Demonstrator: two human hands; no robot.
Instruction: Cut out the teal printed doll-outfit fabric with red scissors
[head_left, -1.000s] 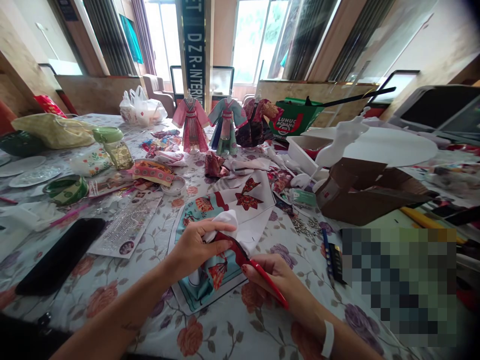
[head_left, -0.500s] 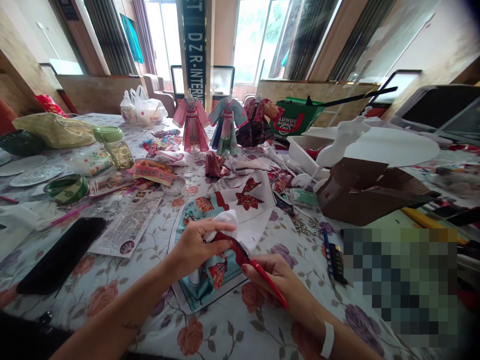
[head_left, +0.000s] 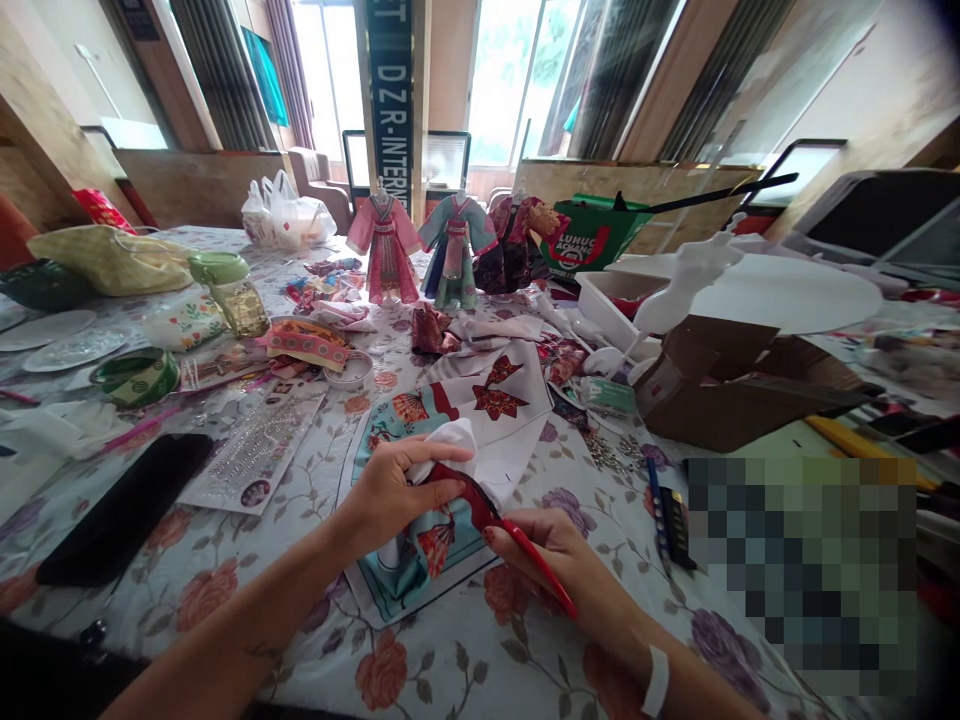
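A printed fabric piece, white with turquoise, red fans and a red butterfly motif, lies partly bunched on the table in front of me. My left hand pinches its folded part between thumb and fingers, lifting a red strip with a dark edge. Closed around a slim red tool is my right hand. The tool's upper end meets the red strip; its tip is too hard to make out, so its kind cannot be told.
A black phone and a sheet of rhinestones lie to the left. Behind stand small dressed figures. On the right are a cardboard box, a white mannequin form and a blue pen. Scraps and ribbon rolls surround the fabric.
The view has shifted very slightly. Both hands, the fabric and the red tool keep almost the same positions.
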